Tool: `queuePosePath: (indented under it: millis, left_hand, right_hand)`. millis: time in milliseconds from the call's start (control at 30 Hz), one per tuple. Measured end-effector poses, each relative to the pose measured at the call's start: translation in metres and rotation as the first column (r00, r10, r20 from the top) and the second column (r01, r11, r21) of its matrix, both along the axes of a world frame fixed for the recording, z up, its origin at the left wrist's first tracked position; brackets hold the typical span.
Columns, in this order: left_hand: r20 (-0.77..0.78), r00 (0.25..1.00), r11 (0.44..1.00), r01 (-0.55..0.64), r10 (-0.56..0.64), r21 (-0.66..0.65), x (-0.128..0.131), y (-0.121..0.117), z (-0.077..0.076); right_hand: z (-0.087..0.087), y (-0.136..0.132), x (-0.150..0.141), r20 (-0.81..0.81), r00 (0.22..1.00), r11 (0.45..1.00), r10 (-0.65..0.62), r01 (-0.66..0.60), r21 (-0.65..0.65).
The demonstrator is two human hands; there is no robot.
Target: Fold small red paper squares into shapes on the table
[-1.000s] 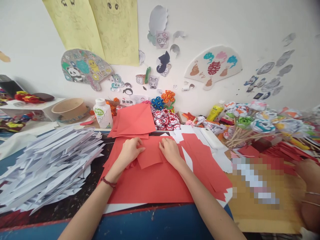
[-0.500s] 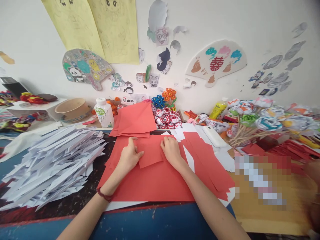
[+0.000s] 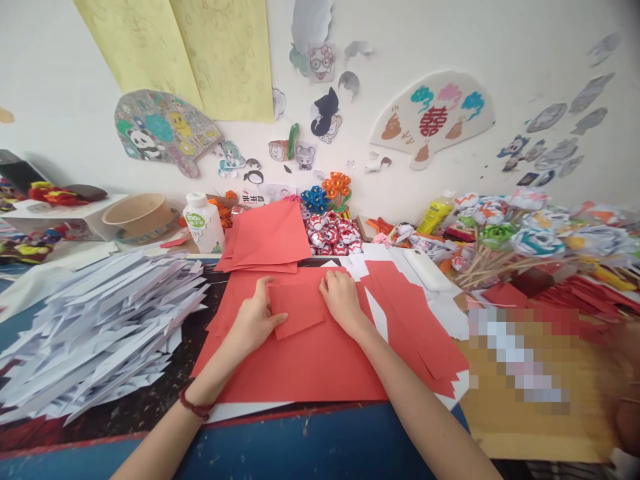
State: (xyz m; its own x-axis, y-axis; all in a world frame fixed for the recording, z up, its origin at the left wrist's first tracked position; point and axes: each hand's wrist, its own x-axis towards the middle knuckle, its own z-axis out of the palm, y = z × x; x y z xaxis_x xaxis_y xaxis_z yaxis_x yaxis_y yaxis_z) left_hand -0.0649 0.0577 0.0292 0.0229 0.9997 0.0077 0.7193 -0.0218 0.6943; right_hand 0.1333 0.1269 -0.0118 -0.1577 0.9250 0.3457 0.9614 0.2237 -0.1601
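A small folded piece of red paper (image 3: 299, 308) lies on a large red sheet (image 3: 310, 360) in front of me. My left hand (image 3: 255, 319) presses on the piece's left side, index finger stretched up along its edge and thumb on top. My right hand (image 3: 341, 300) rests on the piece's right edge with the fingers curled down onto it. Both hands lie flat on the paper rather than lifting it.
A big heap of white folded paper strips (image 3: 95, 330) fills the left. A stack of red squares (image 3: 267, 241) lies behind, beside a white bottle (image 3: 204, 223) and a paper bowl (image 3: 133, 215). Paper flowers on sticks (image 3: 525, 243) crowd the right, where another person's arm (image 3: 625, 380) shows.
My left index finger has stretched upward along the piece's left edge. The folded piece has shifted slightly. The other person's hand at the right has drawn back and blurred.
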Motion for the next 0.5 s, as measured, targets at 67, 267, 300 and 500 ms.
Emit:
queuePosePath:
  millis: [67, 267, 300, 500]
  left_hand:
    - [-0.04, 0.999, 1.0, -0.007, 0.008, 0.027, -0.004, -0.001, 0.0]
    - [0.064, 0.998, 0.997, 0.001, -0.006, 0.081, -0.015, -0.01, 0.007]
    - [0.094, 0.995, 0.996, 0.002, -0.011, 0.092, -0.015, -0.01, 0.011]
    - [0.299, 0.953, 0.979, -0.016, -0.047, 0.205, 0.004, 0.013, 0.043]
  right_hand:
    - [0.0, 0.0, 0.0, -0.009, 1.0, 1.0, 0.002, -0.002, -0.001]
    - [0.006, 0.002, 0.01, -0.192, 0.98, 0.999, 0.053, -0.054, -0.002]
    - [0.008, 0.003, 0.015, -0.236, 0.969, 0.997, 0.072, -0.07, 0.014]
    - [0.018, 0.012, 0.045, -0.204, 0.968, 0.989, 0.147, -0.148, 0.012]
